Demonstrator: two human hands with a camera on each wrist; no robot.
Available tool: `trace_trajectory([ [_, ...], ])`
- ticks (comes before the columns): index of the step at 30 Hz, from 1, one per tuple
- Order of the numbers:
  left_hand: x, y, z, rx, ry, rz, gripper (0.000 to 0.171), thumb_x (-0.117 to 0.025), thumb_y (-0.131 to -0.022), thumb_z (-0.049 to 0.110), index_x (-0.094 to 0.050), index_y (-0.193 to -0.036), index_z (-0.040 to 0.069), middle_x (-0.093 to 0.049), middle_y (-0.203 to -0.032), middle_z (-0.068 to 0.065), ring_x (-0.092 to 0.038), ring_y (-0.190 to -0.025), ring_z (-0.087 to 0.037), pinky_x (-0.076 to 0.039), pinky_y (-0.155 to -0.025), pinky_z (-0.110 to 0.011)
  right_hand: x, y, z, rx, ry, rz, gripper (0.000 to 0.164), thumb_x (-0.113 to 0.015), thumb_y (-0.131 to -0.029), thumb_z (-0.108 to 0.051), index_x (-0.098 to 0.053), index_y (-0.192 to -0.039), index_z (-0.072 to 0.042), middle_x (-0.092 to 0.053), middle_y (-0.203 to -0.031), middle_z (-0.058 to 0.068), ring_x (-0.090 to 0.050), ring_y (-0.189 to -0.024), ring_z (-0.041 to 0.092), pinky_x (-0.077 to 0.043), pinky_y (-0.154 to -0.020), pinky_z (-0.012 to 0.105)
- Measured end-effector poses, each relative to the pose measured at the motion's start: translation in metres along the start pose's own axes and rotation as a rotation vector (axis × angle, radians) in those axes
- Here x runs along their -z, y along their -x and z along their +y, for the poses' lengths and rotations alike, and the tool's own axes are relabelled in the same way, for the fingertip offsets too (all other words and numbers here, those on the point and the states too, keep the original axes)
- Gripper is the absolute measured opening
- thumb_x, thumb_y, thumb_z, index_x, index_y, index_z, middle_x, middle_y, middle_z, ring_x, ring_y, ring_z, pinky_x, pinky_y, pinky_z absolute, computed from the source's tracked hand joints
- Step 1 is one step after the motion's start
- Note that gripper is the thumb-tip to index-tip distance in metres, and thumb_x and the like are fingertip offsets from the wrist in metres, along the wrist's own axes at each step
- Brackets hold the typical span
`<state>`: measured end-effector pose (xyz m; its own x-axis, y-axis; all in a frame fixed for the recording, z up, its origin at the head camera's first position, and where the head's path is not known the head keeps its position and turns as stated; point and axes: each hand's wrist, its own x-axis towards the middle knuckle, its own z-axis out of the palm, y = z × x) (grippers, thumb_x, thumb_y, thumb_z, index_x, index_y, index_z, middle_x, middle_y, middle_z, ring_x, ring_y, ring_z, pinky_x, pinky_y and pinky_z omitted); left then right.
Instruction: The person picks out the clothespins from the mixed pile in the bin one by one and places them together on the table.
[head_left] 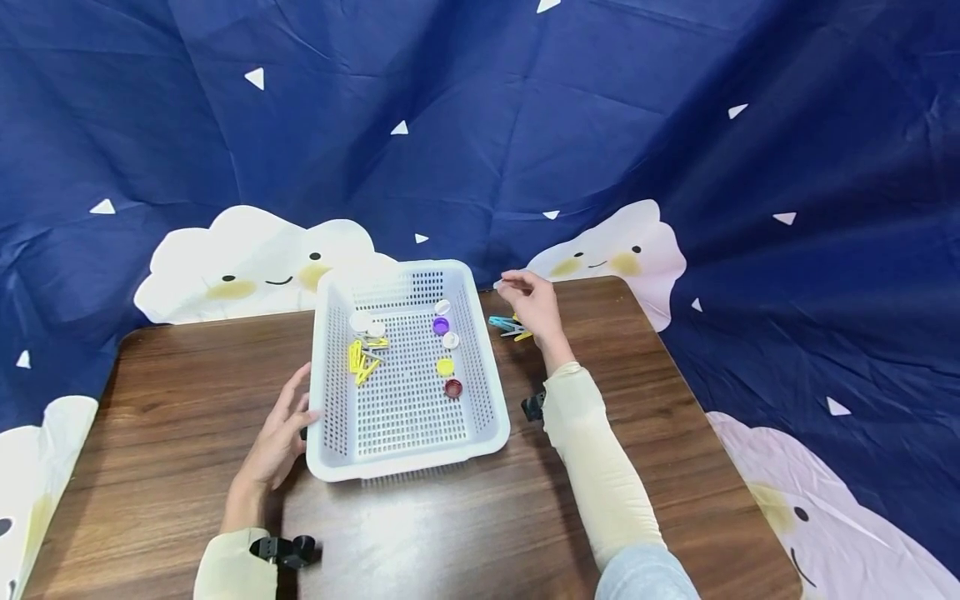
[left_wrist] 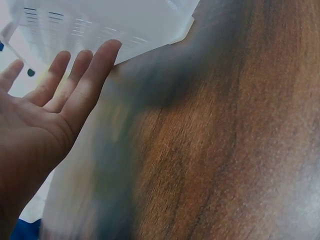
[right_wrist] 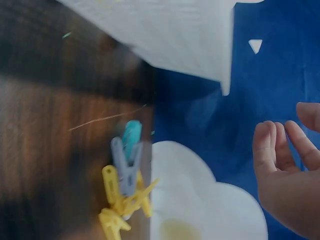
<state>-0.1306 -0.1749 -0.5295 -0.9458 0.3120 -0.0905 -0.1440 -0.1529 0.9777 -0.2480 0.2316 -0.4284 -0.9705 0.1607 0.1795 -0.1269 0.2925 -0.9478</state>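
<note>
A white perforated plastic basket [head_left: 408, 454] stands on the table. My left hand [head_left: 277, 437] is at its left side, thumb by the rim and fingers extended along the outer wall; in the left wrist view the fingertips [left_wrist: 107, 50] overlap the basket wall. Above the table's back edge, right of the basket, my right hand [head_left: 531, 304] is raised with fingers bent and thumb apart from them. A small whitish spot shows at its fingertips in the head view; I cannot tell whether it is held. Below it lie clothespins: teal [right_wrist: 132, 135], grey [right_wrist: 126, 167] and yellow [right_wrist: 111, 185].
Inside the basket, a row at the right has white caps, a purple cap [head_left: 441, 326], a yellow cap [head_left: 445, 367] and a dark red cap [head_left: 453, 388]. At the left are white round pieces [head_left: 361, 322] and yellow clothespins [head_left: 356, 357]. A blue cloth [head_left: 465, 150] hangs behind the wooden table [head_left: 420, 533].
</note>
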Motion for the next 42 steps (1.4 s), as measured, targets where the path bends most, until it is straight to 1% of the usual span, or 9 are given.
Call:
trace_trajectory([
  [4, 0.002, 0.001, 0.000, -0.017, 0.041, -0.025, 0.070, -0.044, -0.104, 0.006, -0.013, -0.163, 0.028, -0.027, -0.155, -0.024, -0.059, -0.119, -0.016, -0.056, -0.082, -0.046, -0.005, -0.004, -0.012, 0.015, 0.017, -0.019, 0.025, -0.070, -0.093, -0.005, -0.070, -0.116, 0.006, -0.070, -0.107, 0.021, -0.062, -0.088, 0.014, -0.049, -0.078, 0.024],
  [6, 0.002, 0.000, 0.000, -0.022, 0.048, -0.032, 0.070, -0.043, -0.104, 0.005, -0.014, -0.163, 0.028, -0.028, -0.154, -0.023, -0.059, -0.120, -0.016, -0.056, -0.082, -0.045, -0.008, -0.008, -0.012, 0.026, 0.013, -0.021, 0.024, -0.070, -0.093, -0.006, -0.071, -0.115, 0.004, -0.070, -0.105, 0.019, -0.062, -0.087, 0.014, -0.049, -0.076, 0.023],
  [11, 0.003, 0.000, 0.001, -0.030, 0.056, -0.036, 0.071, -0.043, -0.102, 0.002, -0.016, -0.162, 0.027, -0.034, -0.151, -0.021, -0.060, -0.119, -0.018, -0.056, -0.082, -0.046, -0.017, -0.010, -0.020, 0.036, -0.015, -0.029, 0.024, -0.070, -0.093, -0.005, -0.071, -0.115, 0.004, -0.070, -0.102, 0.016, -0.063, -0.080, 0.013, -0.050, -0.071, 0.023],
  [19, 0.005, 0.001, 0.003, -0.028, 0.060, -0.040, 0.067, -0.043, -0.102, 0.003, -0.019, -0.161, 0.024, -0.047, -0.145, -0.009, -0.062, -0.117, -0.020, -0.056, -0.081, -0.048, -0.033, -0.008, -0.026, 0.045, -0.019, -0.051, 0.023, -0.070, -0.092, -0.004, -0.071, -0.114, 0.006, -0.071, -0.102, 0.019, -0.062, -0.077, 0.011, -0.050, -0.071, 0.023],
  [24, 0.005, 0.003, 0.005, -0.042, 0.069, -0.045, 0.066, -0.043, -0.102, 0.002, -0.019, -0.161, 0.021, -0.050, -0.143, -0.008, -0.063, -0.115, -0.022, -0.056, -0.080, -0.048, -0.045, -0.006, -0.029, 0.045, -0.014, -0.073, 0.023, -0.069, -0.092, -0.004, -0.072, -0.114, 0.004, -0.072, -0.104, 0.017, -0.062, -0.079, 0.010, -0.049, -0.071, 0.022],
  [30, 0.005, 0.003, 0.005, -0.030, 0.068, -0.048, 0.066, -0.042, -0.102, 0.002, -0.018, -0.161, 0.022, -0.049, -0.143, -0.007, -0.062, -0.115, -0.021, -0.056, -0.080, -0.048, -0.059, -0.002, -0.029, 0.061, -0.018, -0.098, 0.023, -0.067, -0.092, -0.001, -0.072, -0.114, 0.003, -0.072, -0.104, 0.016, -0.061, -0.083, 0.012, -0.047, -0.073, 0.023],
  [34, 0.005, 0.003, 0.003, -0.015, 0.060, -0.052, 0.068, -0.042, -0.102, 0.003, -0.016, -0.161, 0.022, -0.046, -0.144, -0.010, -0.062, -0.116, -0.020, -0.056, -0.080, -0.049, -0.067, 0.003, -0.027, 0.045, -0.012, -0.117, 0.025, -0.067, -0.092, -0.003, -0.072, -0.116, 0.002, -0.071, -0.104, 0.015, -0.063, -0.083, 0.014, -0.049, -0.073, 0.024],
  [39, 0.003, 0.004, 0.001, -0.010, 0.056, -0.059, 0.068, -0.041, -0.102, 0.002, -0.015, -0.162, 0.022, -0.043, -0.146, -0.015, -0.061, -0.117, -0.020, -0.055, -0.081, -0.050, -0.076, 0.008, -0.016, 0.011, 0.002, -0.139, 0.027, -0.069, -0.093, -0.005, -0.071, -0.119, 0.002, -0.071, -0.106, 0.016, -0.065, -0.085, 0.018, -0.053, -0.076, 0.027],
  [42, 0.002, 0.003, 0.001, -0.011, 0.050, -0.064, 0.069, -0.041, -0.102, 0.003, -0.014, -0.162, 0.022, -0.042, -0.146, -0.015, -0.061, -0.117, -0.020, -0.055, -0.081, -0.051, -0.081, 0.010, -0.009, 0.001, -0.006, -0.148, 0.028, -0.070, -0.093, -0.007, -0.071, -0.119, 0.003, -0.071, -0.107, 0.017, -0.066, -0.090, 0.023, -0.053, -0.082, 0.030],
])
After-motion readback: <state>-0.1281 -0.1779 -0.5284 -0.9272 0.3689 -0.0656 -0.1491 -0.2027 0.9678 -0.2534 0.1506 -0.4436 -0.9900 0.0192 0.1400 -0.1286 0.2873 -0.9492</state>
